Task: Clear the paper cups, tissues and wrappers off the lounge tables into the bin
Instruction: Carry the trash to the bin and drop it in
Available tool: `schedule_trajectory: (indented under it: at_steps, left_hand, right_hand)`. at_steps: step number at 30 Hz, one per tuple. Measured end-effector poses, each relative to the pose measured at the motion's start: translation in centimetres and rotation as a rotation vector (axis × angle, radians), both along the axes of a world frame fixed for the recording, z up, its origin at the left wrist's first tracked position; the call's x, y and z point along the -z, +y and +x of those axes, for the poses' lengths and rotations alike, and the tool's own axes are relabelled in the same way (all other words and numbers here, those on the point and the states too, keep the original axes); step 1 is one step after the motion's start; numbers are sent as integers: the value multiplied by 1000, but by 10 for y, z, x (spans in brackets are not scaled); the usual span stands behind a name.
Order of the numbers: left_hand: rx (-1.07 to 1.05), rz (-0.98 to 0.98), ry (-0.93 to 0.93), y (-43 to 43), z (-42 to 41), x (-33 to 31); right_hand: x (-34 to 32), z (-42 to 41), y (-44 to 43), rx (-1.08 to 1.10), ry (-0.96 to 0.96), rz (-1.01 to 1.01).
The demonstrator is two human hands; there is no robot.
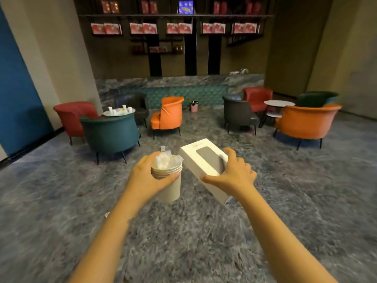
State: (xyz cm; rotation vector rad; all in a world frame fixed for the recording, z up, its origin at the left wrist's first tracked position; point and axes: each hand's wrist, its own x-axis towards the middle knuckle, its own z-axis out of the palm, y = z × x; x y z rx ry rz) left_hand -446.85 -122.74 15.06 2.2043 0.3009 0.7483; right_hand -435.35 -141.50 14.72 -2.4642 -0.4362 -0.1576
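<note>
Head view, both arms extended over the grey mottled floor point(183, 231). The left hand point(146, 176) grasps a nested stack of paper cups point(170, 180), fingers and thumb wrapped round the rims at the top of the stack, which stands nearly upright. A crumpled tissue point(167, 160) fills the uppermost cup and rises above its rim.

Just beside the cups, the right hand point(232, 172) holds a white box point(204, 158) (its upper face carries a dark rounded panel). The fingers curl over the box's right edge and the thumb lies along its near end; the box tilts away to the left, its far corner close to the tissue.

Just beyond the left hand a small white scrap point(163, 148) lies on the floor.

Far beyond both hands, between them, stands a pink bin point(194, 106) with a dark liner, beside an orange armchair point(169, 115). Far beyond and left of the left hand, behind a teal armchair point(110, 133), a round table point(119, 112) carries several more white cups point(124, 107). Far beyond and right of the right hand stands a second round table point(279, 103).
</note>
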Motion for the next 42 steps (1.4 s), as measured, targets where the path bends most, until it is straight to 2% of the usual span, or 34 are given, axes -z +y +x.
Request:
schedule_trajectory:
  at_steps: [6, 12, 17, 25, 32, 37, 42]
  left_hand:
    - [62, 33, -27, 81, 190, -34]
    - [82, 15, -76, 133, 390, -24]
    - [96, -6, -107, 181, 576, -16]
    - [48, 4, -125, 289, 842, -52]
    - [39, 13, -125, 394, 1077, -17]
    - [125, 31, -147, 466, 1270, -24]
    - [202, -5, -109, 514, 1473, -38]
  right_hand:
    - [-22, 166, 67, 108, -38, 35]
    - [-20, 346, 119, 185, -101, 0]
    - [-17, 529, 180, 145, -134, 4]
    - [-50, 812, 285, 106, -142, -36]
    - [-19, 1058, 387, 68, -128, -57]
    - [-29, 1252, 462, 65, -104, -46]
    - [-45, 1443, 495, 162, -102, -25]
